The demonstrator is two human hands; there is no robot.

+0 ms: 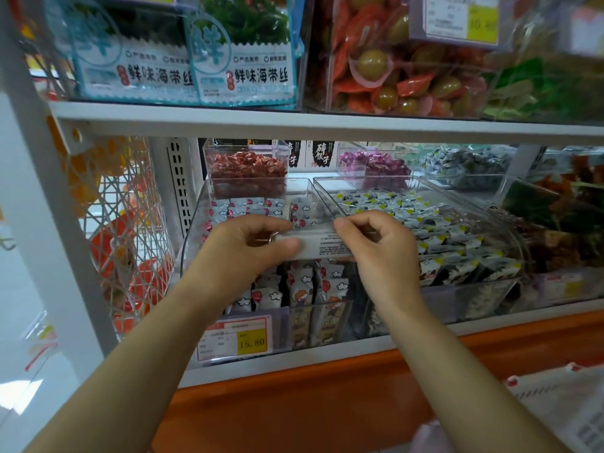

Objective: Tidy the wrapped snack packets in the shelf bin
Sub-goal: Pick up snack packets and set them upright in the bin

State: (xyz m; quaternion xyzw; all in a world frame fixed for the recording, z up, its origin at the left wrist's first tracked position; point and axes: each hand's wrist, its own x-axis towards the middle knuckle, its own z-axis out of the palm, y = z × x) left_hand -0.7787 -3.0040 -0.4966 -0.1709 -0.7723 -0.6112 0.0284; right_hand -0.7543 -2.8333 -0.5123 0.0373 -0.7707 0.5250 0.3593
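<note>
A clear plastic shelf bin [196, 230] on the middle shelf holds several white wrapped snack packets [302, 286] with red and cloud prints, standing in rows. Over the bin both my hands hold one white packet stack [322, 245], printed side up. My left hand [242, 246] grips its left end with the thumb along the front. My right hand [376, 240] pinches its right end with curled fingers. More of the same packets [242, 206] lie at the back of the bin.
A yellow price tag [251, 342] hangs on the bin's front. A second clear bin [510, 250] of dark and yellow packets stands to the right. Small tubs of red [246, 165] and purple sweets [376, 163] sit behind. A wire basket [127, 230] hangs at left.
</note>
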